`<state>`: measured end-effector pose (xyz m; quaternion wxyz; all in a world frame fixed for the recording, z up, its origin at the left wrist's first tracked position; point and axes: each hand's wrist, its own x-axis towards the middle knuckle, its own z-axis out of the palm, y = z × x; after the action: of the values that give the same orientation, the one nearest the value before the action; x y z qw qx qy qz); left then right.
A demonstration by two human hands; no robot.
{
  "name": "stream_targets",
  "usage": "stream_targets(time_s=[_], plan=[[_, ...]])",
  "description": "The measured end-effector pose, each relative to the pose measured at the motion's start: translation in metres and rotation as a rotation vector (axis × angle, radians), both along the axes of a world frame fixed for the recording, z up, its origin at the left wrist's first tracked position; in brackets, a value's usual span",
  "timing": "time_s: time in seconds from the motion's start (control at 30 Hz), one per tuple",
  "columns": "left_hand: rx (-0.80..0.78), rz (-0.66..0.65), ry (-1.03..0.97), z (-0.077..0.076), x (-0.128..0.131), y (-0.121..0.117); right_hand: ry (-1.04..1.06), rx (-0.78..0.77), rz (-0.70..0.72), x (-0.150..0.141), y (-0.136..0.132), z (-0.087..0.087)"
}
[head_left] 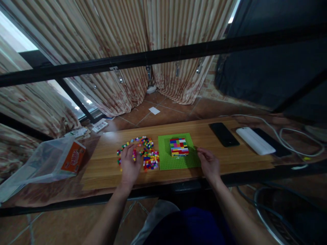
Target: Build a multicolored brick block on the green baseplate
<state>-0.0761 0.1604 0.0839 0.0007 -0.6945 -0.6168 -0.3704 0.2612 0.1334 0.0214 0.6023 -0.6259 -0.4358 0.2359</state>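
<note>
A green studded baseplate (166,161) lies on the wooden board, bearing a block built of many-coloured toy bricks (179,147). Left of the plate spreads a pile of small loose toy bricks (151,159) in many colours. Over the left part of this pile is my left hand (130,163), fingers apart and pointing down among the bricks, hiding some of them. At the plate's right edge my right hand (209,164) has thumb and fingertips pinched together; whatever may be between them is too small to make out.
A clear plastic bin (48,161) with an orange label stands at the left. To the right lie a black phone (224,134), a white power-bank-like block (255,140), a dark flat object (274,144) and a white cable (283,136). A dark metal bar (163,56) crosses beyond the table.
</note>
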Motion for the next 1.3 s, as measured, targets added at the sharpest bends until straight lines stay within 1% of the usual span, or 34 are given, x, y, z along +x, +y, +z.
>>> stream_targets(time_s=[0.07,0.13,0.2,0.27,0.3,0.37,0.47,0.57,0.7,0.93,1.1,1.17,1.3], plan=[[-0.030,-0.149,0.018,0.011,0.051,0.011,-0.052,-0.006,-0.005,0.004,0.000,0.004],[-0.092,-0.261,0.073,0.019,0.100,0.025,-0.104,-0.017,-0.005,0.008,-0.002,0.007],[-0.153,-0.323,0.148,0.022,0.141,0.037,-0.140,-0.045,0.014,0.014,-0.009,0.009],[-0.213,-0.348,0.228,0.021,0.172,0.047,-0.160,-0.079,0.042,0.020,-0.019,0.007],[-0.236,-0.354,0.262,0.018,0.183,0.051,-0.170,-0.092,0.058,0.023,-0.023,0.006],[-0.267,-0.352,0.313,0.011,0.197,0.058,-0.181,-0.096,0.094,0.028,-0.030,0.003],[-0.286,-0.344,0.344,0.000,0.203,0.063,-0.161,-0.102,0.127,0.031,-0.032,0.003],[-0.302,-0.351,0.373,-0.004,0.202,0.065,-0.112,-0.128,0.126,0.033,-0.029,0.005],[-0.356,-0.367,0.426,-0.001,0.201,0.065,-0.077,-0.148,0.131,0.034,-0.026,0.006],[-0.403,-0.360,0.453,0.004,0.203,0.064,-0.014,-0.164,0.146,0.036,-0.028,0.007],[-0.435,-0.357,0.474,0.009,0.205,0.064,0.070,-0.225,0.141,0.040,-0.024,0.007],[-0.442,-0.351,0.482,0.009,0.206,0.064,0.074,-0.243,0.151,0.041,-0.023,0.006],[-0.442,-0.345,0.500,0.008,0.206,0.065,0.043,-0.229,0.170,0.042,-0.022,0.003]])
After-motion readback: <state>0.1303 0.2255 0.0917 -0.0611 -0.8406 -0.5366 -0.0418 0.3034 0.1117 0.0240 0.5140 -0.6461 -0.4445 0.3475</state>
